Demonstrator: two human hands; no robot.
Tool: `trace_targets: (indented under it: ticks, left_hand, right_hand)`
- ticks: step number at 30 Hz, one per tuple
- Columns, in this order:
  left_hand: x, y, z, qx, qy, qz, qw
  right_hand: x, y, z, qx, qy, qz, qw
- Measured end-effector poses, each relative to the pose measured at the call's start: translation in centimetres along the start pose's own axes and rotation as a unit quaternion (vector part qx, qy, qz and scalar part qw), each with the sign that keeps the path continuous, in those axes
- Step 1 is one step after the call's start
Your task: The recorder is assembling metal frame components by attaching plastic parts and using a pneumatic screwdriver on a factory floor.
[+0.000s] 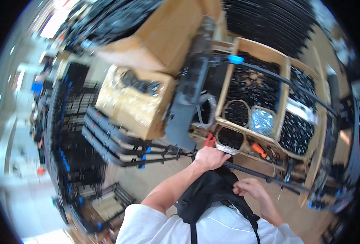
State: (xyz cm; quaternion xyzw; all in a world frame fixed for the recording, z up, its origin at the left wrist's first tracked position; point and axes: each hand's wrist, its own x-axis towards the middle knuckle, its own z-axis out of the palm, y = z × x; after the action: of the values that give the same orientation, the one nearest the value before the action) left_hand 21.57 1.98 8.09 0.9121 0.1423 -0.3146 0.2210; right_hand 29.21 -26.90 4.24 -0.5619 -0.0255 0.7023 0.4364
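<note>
My left hand [211,157] reaches forward to the near edge of the work surface, beside a round tub [230,139] of small black parts. A red-handled tool [209,140] shows just past its fingers, which are blurred and partly hidden, so I cannot tell whether they grip it. In front of my black apron [206,191], my right hand [248,187] is closed with the fingers curled in. Whatever it may hold is too small or hidden to make out. An orange-handled tool [258,150] lies right of the tub.
Wooden trays [286,77] of small black parts stand ahead, with a bag of silvery pieces [262,121]. A dark metal bar [285,80] with a blue clip crosses above them. Left are a cardboard box [127,105], a curved grey panel [181,126] and stacked dark frames [106,140].
</note>
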Motion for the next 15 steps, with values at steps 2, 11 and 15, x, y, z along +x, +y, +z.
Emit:
trace_targets:
  ticks: [2, 11, 15]
  left_hand:
    - [0.1, -0.1, 0.4, -0.017, 0.01, -0.015, 1.0]
    - [-7.5, 1.8, 7.0, -0.25, 0.34, 0.039, 0.906]
    - [-3.9, -1.0, 14.1, -0.676, 0.158, -0.137, 0.707]
  right_hand:
    - [-4.7, -9.5, -1.9, -0.225, 0.055, -0.114, 0.966]
    - [15.5, -36.9, -29.3, -0.615, 0.442, -0.364, 0.543]
    - [19.8, -39.3, -27.1, -0.472, 0.273, -0.153, 0.824]
